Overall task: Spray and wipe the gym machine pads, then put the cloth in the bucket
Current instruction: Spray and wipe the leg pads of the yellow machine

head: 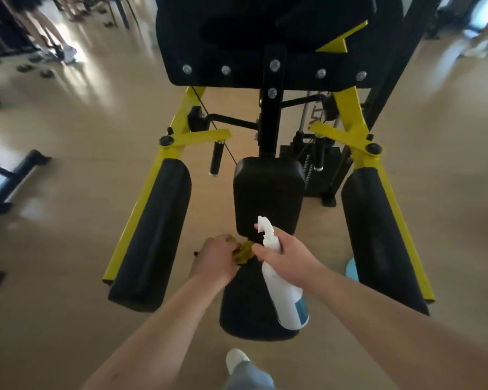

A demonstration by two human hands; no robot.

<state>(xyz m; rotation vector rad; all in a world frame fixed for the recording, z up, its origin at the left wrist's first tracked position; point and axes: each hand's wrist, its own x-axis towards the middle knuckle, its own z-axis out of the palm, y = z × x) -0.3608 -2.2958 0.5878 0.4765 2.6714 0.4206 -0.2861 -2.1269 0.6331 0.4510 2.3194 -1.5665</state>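
Note:
A yellow-framed gym machine stands before me, with a long black pad on the left (155, 229), another on the right (378, 235), a middle seat pad (268, 195) and a near round pad (245, 308). My left hand (214, 260) is closed on a crumpled yellow cloth (244, 252) at the far edge of the near pad. My right hand (286, 256) grips a white spray bottle (282, 285) by the neck, nozzle pointing away over the seat pad. A light blue bucket (351, 268) peeks out on the floor beside the right pad, mostly hidden.
The big black back pad (237, 38) with bolts fills the top. A weight stack (319, 170) stands behind the seat. Other machines (0, 175) line the left edge, people's legs (48, 29) show far left, and my own foot (237, 358) is below.

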